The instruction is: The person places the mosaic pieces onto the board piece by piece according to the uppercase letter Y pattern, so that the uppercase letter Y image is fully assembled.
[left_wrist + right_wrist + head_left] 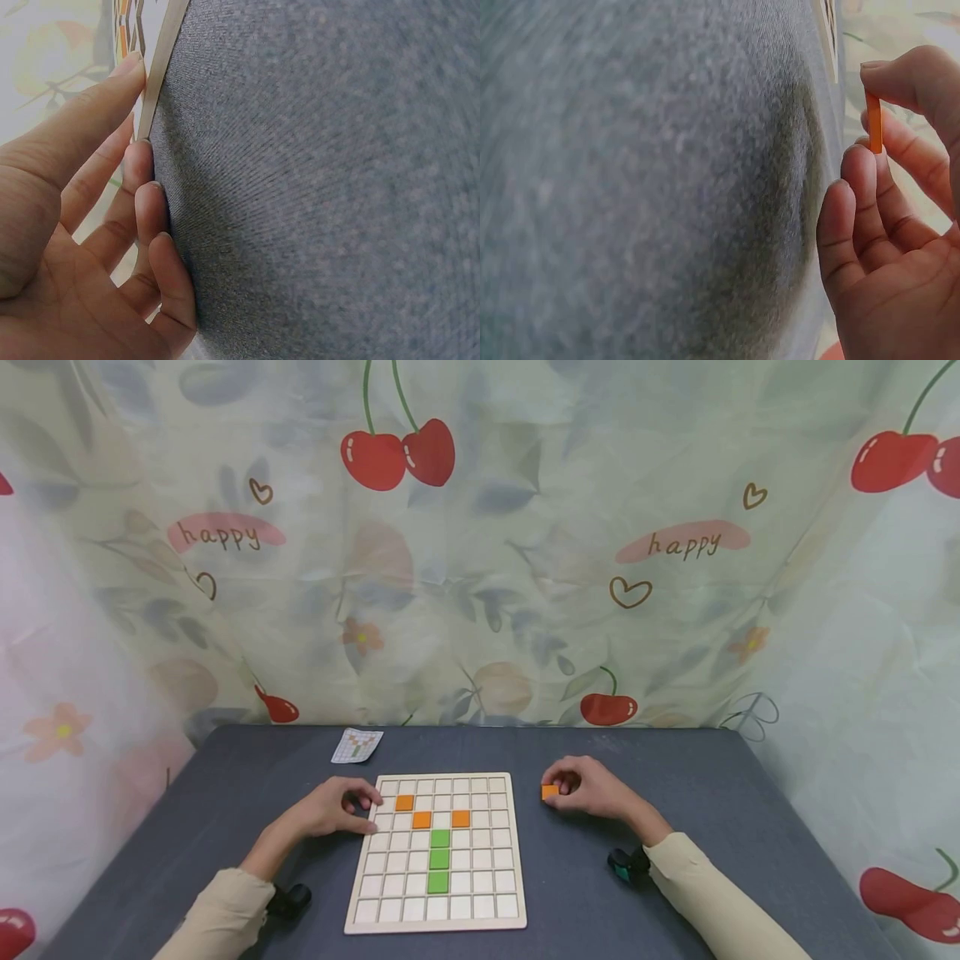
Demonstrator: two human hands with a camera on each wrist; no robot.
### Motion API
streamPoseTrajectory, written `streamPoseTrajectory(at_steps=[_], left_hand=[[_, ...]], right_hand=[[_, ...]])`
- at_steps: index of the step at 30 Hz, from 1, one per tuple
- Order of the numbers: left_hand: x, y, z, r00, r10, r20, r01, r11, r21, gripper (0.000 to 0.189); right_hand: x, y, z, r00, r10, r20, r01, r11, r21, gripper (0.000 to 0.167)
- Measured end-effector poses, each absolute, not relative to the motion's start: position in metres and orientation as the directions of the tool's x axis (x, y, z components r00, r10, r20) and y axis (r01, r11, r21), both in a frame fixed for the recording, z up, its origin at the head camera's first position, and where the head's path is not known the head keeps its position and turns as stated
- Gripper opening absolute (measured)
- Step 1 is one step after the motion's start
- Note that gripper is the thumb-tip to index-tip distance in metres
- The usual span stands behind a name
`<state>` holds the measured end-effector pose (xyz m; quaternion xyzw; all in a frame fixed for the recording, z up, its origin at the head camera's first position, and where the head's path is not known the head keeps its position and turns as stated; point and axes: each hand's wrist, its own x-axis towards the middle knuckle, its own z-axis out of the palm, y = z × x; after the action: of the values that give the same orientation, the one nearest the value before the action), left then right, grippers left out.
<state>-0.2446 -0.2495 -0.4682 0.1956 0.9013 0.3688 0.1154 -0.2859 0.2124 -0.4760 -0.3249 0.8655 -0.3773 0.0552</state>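
Observation:
On the dark tabletop lies a white gridded board (pixel 480 885) with a pale wooden rim. Three orange tiles sit in its upper cells, among them one orange tile (pixel 461 818) to the right. Below them, three green tiles (pixel 438 859) form a vertical line. My left hand (pixel 330 807) rests at the board's left edge, thumb and fingertips touching the rim (pixel 159 75). To the right of the board, my right hand (pixel 592 787) pinches a square orange tile (pixel 874 124) between thumb and fingers, seen edge-on in the right wrist view.
A small printed card (pixel 357 746) with a coloured grid pattern lies behind the board at the left. A patterned curtain (pixel 480 568) hangs along the table's back edge and sides. Black wrist devices, one of them a wrist camera (pixel 628 866), sit by both sleeves.

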Motion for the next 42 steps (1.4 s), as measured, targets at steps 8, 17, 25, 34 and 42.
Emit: streamPoseTrajectory(at_steps=[8, 17, 25, 34, 42], left_hand=[[-0.245, -0.25, -0.47, -0.898, 0.433, -0.071, 0.259, 0.653, 0.712, 0.035], [-0.246, -0.25, -0.469, -0.904, 0.421, -0.078, 0.244, 0.657, 0.713, 0.035], [-0.246, -0.25, -0.469, -0.903, 0.422, -0.079, 0.245, 0.658, 0.712, 0.035], [-0.245, -0.248, -0.467, -0.908, 0.408, -0.093, 0.225, 0.664, 0.713, 0.034], [-0.245, -0.25, -0.466, -0.904, 0.42, -0.087, 0.234, 0.654, 0.72, 0.034]], right_hand=[[-0.286, 0.203, -0.474, -0.762, -0.622, 0.177, -0.534, 0.451, -0.715, 0.02], [-0.286, 0.187, -0.472, -0.74, -0.647, 0.183, -0.552, 0.43, -0.714, 0.024], [-0.288, 0.172, -0.472, -0.732, -0.663, 0.16, -0.552, 0.438, -0.709, 0.026], [-0.287, 0.153, -0.473, -0.725, -0.665, 0.179, -0.557, 0.412, -0.721, 0.029], [-0.286, 0.136, -0.473, -0.719, -0.672, 0.178, -0.549, 0.393, -0.737, 0.029]])
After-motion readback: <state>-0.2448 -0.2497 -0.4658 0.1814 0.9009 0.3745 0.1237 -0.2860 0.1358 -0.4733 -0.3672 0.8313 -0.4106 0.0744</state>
